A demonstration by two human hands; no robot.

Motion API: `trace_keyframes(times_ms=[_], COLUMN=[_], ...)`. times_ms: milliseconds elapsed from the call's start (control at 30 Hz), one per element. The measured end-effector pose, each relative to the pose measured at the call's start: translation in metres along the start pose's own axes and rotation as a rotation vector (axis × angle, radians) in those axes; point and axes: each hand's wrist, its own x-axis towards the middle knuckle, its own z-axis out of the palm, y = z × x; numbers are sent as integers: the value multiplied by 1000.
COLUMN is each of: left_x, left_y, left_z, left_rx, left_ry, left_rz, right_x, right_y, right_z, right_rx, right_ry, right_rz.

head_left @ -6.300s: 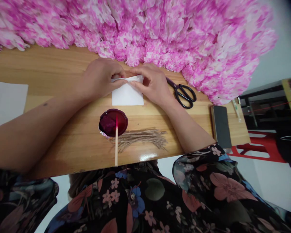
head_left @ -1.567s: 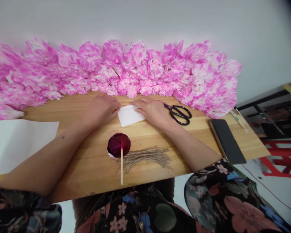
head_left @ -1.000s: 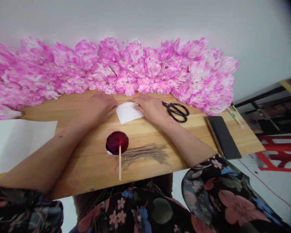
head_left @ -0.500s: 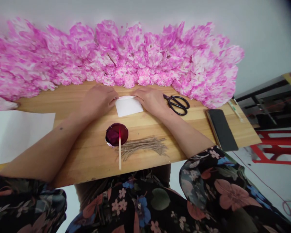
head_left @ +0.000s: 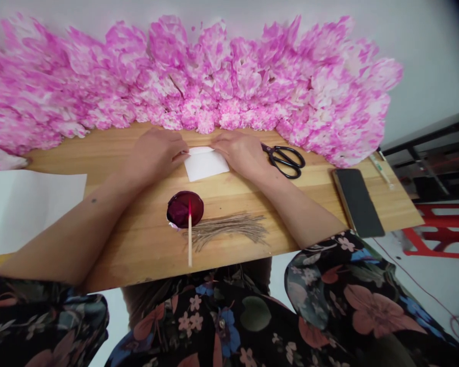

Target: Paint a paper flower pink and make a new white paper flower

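Note:
A small white piece of paper point(head_left: 207, 166) lies on the wooden table between my two hands, its far edge raised in a narrow fold. My left hand point(head_left: 158, 153) pinches the far left corner of that edge. At the opposite corner, my right hand point(head_left: 239, 151) grips the fold with its fingertips. Just right of my right hand rest black-handled scissors point(head_left: 288, 160), their blades partly hidden behind it. Nearer to me stands a round dish of dark red liquid point(head_left: 179, 210) with a thin wooden stick point(head_left: 190, 239) in it.
Thin brown twigs point(head_left: 233, 229) lie beside the dish. A large white sheet point(head_left: 30, 209) covers the table's left end, and a phone point(head_left: 358, 202) lies on the right. Pink and white flowers point(head_left: 214, 76) line the back. A red stool point(head_left: 443, 232) stands right of the table point(head_left: 149, 255).
The camera view has shifted slightly. Both hands keep hold of the paper's far edge, and the raised fold looks a little wider now.

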Motion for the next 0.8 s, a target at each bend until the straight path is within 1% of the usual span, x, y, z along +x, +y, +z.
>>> trace_keyframes(times_ms=[133, 300, 400, 467, 533, 600, 667, 733, 800], left_x=[0, 0, 0, 0, 0, 1, 1, 1, 1], left_y=[-3, 2, 5, 4, 1, -2, -4, -3, -1], left_z=[1, -1, -2, 2, 7, 13, 18, 20, 21], left_rx=[-15, -10, 8, 11, -16, -72, -163, -310, -495], left_ry=[9, 4, -6, 0, 31, 96, 167, 210, 225], left_rz=[0, -6, -25, -32, -35, -52, -83, -131, -193], right_x=[0, 1, 1, 1, 0, -1, -2, -2, -2], right_y=[1, -2, -7, -8, -6, -1, 6, 11, 15], right_z=[0, -3, -5, -6, -5, -3, 0, 2, 3], right_rx=[53, 17, -1, -11, -15, 13, 84, 180, 278], right_ry=[24, -49, -33, -24, -32, -14, 38, 92, 129], right_rz=[63, 57, 107, 98, 52, 25, 18, 18, 35])
